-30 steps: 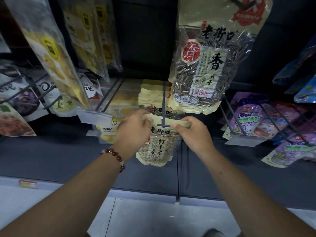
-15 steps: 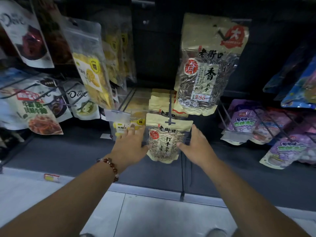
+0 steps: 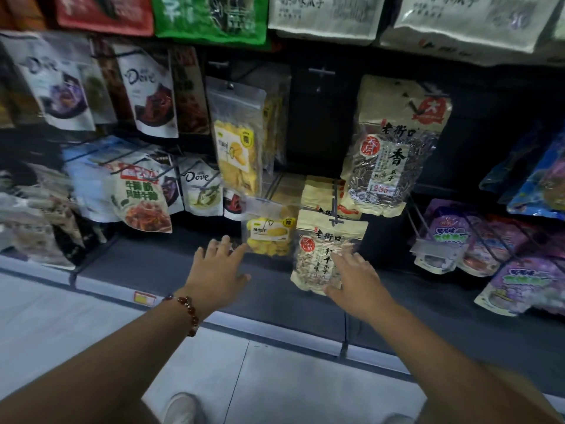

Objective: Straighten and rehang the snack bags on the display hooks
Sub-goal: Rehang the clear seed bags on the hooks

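A small beige seed bag hangs at the front of a grey display hook, with more beige bags behind it. My right hand is open, its fingers spread over the bag's lower right corner. Whether it touches the bag I cannot tell. My left hand, with a bead bracelet at the wrist, is open with spread fingers and holds nothing. Its fingertips are just left of a small yellow dried-fruit bag on the neighbouring hook.
A large sunflower seed bag hangs above right. A clear mango bag and Dove bags hang to the left, purple bags to the right. The dark shelf base runs below, then light floor tiles.
Both hands have let go of the small beige seed bag's top and dropped lower and apart. The bag now hangs on its hook. The view has pulled back and tilted up.
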`<state>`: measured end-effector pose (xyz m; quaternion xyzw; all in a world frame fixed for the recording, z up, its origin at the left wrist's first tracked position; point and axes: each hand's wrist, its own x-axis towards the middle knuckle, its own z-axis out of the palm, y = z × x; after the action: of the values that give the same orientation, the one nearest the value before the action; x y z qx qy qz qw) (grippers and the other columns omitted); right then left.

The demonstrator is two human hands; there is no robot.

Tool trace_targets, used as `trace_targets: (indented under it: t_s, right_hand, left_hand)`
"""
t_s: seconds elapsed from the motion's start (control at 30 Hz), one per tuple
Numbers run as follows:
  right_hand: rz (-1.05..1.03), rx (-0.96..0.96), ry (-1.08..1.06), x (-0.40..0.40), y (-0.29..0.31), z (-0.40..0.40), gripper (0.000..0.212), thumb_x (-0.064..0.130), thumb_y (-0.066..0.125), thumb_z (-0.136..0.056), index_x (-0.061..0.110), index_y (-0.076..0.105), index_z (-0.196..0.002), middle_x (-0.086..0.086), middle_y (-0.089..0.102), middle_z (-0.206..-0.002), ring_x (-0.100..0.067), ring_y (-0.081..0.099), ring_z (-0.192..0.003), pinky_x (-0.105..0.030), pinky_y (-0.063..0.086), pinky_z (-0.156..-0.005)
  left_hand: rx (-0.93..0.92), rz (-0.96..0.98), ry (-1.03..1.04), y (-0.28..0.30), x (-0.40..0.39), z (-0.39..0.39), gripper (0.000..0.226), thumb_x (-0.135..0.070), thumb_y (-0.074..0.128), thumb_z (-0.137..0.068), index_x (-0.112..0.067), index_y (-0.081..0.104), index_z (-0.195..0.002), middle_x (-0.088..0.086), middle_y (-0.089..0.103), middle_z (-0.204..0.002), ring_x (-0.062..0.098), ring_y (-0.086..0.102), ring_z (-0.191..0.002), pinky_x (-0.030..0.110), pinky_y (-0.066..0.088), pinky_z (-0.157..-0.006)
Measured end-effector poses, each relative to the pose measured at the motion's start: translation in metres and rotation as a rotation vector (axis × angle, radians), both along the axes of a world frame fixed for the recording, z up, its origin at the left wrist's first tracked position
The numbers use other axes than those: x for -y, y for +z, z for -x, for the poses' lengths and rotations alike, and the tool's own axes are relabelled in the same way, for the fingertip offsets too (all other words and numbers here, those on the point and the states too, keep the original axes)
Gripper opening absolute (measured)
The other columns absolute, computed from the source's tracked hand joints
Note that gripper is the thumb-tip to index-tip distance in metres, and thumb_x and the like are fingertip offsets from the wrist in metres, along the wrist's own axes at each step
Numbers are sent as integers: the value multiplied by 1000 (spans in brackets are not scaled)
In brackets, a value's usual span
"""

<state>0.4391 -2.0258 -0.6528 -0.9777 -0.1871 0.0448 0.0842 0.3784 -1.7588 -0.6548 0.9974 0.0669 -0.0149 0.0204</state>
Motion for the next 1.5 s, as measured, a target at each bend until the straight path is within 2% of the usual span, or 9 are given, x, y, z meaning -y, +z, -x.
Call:
trace_targets:
  t_s: [0.27,0.5,0.8,0.93,1.1,1.23,1.3,1.37,1.5]
  right_hand:
    - [-40,1,151,-53,45,51,71,48,53,-93,26,24,-153,-3,13,-163,-27,10,-150,-44,13,-121]
    - [-86,47,358,-114,124,66,69,45,56,-92,29,26,-152,0,20,-161,-23,15,-148,-41,21,-118]
    - [-117,66,528,-150,199,64,70,43,59,-91,24,29,-151,-2,31,-155,-22,29,-141,-36,32,-112]
    - [-93,49,543,-129,247,62,70,39,59,-94,24,25,-154,-2,24,-159,-22,31,-142,-33,35,-110]
    - [-87,89,491,-91,297,56,70,40,62,-93,23,29,-153,-1,29,-158,-20,35,-140,-28,34,-106]
    - [-102,89,392,-36,311,62,68,37,63,-93,18,33,-151,-3,37,-154,-22,40,-137,-27,37,-99]
    - [-70,88,281,-3,306,59,69,37,63,-93,17,31,-151,-6,35,-155,-24,37,-138,-31,36,-104]
    - [-31,57,154,33,298,59,75,38,63,-93,17,25,-154,-7,30,-158,-26,35,-140,-32,35,-106]
    - [-14,12,-63,91,290,73,73,37,61,-94,20,24,-154,-6,32,-157,-25,36,-139,-31,35,-108]
  left_hand:
    - [40,-26,129,29,-56,66,68,-48,45,-97,-27,16,-155,12,6,-163,32,9,-149,47,15,-119]
    - [205,-96,207,105,-87,83,62,-51,45,-95,-27,28,-149,12,20,-160,32,23,-145,46,24,-115]
    - [250,-135,297,192,-88,101,67,-53,44,-95,-27,21,-153,12,14,-161,32,22,-145,49,26,-114]
    - [263,-136,254,243,-68,93,72,-59,43,-94,-28,16,-154,11,14,-162,32,25,-144,48,33,-112]
    - [295,-80,106,282,-34,64,77,-64,45,-91,-29,16,-154,5,21,-158,28,34,-139,42,42,-105]
    - [306,83,-54,265,-29,9,81,-64,56,-85,-37,21,-152,11,22,-159,32,35,-141,38,36,-105]
    - [312,93,-139,220,-52,-79,93,-75,64,-69,-48,25,-149,9,37,-152,34,13,-148,45,40,-100]
    - [370,168,-256,176,-49,-167,98,-85,60,-60,-53,25,-147,4,43,-148,15,-5,-146,46,39,-102]
    - [326,180,-448,218,91,-96,91,-71,61,-74,-32,31,-151,9,30,-157,27,23,-147,41,31,-113]
